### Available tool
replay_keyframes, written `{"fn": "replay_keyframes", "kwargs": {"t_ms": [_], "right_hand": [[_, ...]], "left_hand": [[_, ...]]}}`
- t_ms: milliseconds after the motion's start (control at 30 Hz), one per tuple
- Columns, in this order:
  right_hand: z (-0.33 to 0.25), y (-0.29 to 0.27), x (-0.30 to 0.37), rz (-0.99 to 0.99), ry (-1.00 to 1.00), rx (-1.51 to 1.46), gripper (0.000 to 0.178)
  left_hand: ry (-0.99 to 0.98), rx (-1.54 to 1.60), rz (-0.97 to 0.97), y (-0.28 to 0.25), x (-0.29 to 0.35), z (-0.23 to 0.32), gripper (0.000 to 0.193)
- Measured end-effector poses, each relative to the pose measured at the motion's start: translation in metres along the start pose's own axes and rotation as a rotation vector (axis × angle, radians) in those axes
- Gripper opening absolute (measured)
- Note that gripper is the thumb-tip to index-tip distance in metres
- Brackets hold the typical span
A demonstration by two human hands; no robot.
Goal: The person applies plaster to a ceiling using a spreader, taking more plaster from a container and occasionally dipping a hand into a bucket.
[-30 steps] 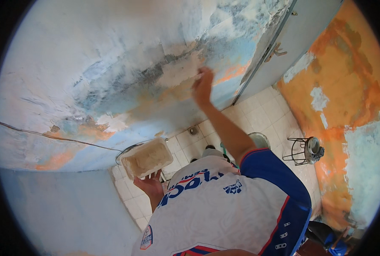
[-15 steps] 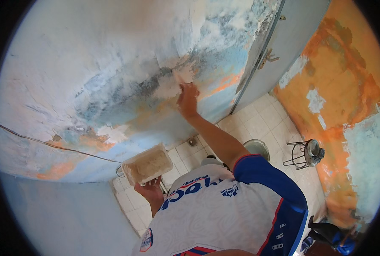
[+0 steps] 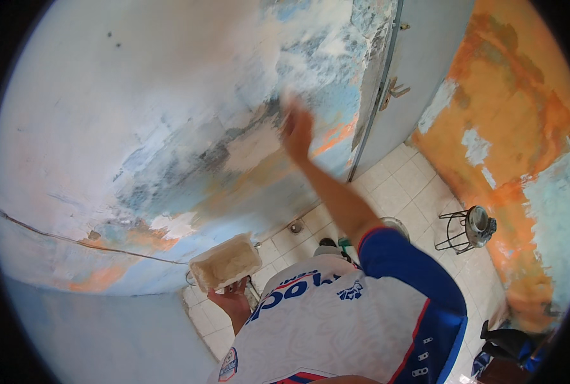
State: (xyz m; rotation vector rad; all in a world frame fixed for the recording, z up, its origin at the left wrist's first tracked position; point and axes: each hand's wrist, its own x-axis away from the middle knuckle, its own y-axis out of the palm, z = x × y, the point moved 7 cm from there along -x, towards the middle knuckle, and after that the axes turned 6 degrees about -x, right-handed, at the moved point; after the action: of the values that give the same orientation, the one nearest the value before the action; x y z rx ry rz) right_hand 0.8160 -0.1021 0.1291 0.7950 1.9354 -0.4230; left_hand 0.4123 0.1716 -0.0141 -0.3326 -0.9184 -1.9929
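My left hand [image 3: 234,304] grips the lower side of a beige rectangular tub [image 3: 200,275], which is tilted and smeared inside with pale paste. My right hand [image 3: 298,128] is raised at the patchy wall [image 3: 170,83], blurred by motion, its fingers closed on a small pale flat tool [image 3: 289,100] too smeared to name. Just left of and below this hand, a smooth pinkish-beige patch of filler [image 3: 253,148] covers part of the wall. Dark, blue and orange stains surround it.
A grey door [image 3: 419,77] with a handle stands right of the wall. An orange peeling wall [image 3: 509,121] rises at the right, behind a wire stool [image 3: 454,233] with a metal pot [image 3: 480,221]. A cable [image 3: 93,245] runs along the wall at left. Tiles [image 3: 403,169] cover the floor.
My right hand has moved up and to the right along the wall, leaving the beige patch uncovered. The left hand still holds the tub. The view has shifted slightly.
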Motion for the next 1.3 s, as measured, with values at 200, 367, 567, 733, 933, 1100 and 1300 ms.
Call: {"fn": "replay_keyframes", "kwargs": {"t_ms": [200, 367, 567, 733, 933, 1100, 1300], "right_hand": [[0.025, -0.028, 0.024, -0.116, 0.066, -0.011, 0.012], [0.074, -0.078, -0.197, 0.133, 0.211, 0.085, 0.017], [0.03, -0.007, -0.022, -0.316, 0.026, -0.121, 0.049], [0.035, -0.037, 0.021, -0.466, 0.081, -0.154, 0.022], [0.088, -0.097, -0.23, 0.252, -0.041, 0.052, 0.016], [0.036, -0.021, -0.127, -0.015, -0.148, -0.064, 0.037], [-0.011, -0.017, 0.007, -0.54, -0.237, -0.252, 0.041]], "left_hand": [[0.082, -0.03, 0.045, 0.061, 0.031, -0.001, 0.073], [0.076, -0.057, -0.012, 0.069, 0.019, -0.016, 0.076], [0.046, 0.043, -0.078, 0.095, 0.013, -0.05, 0.077], [0.059, 0.093, -0.044, 0.109, 0.022, -0.076, 0.082], [0.028, 0.027, 0.053, 0.103, 0.026, -0.086, 0.082], [0.052, 0.04, 0.025, 0.095, 0.011, -0.088, 0.083], [0.129, 0.046, -0.034, 0.113, 0.016, -0.076, 0.082]]}}
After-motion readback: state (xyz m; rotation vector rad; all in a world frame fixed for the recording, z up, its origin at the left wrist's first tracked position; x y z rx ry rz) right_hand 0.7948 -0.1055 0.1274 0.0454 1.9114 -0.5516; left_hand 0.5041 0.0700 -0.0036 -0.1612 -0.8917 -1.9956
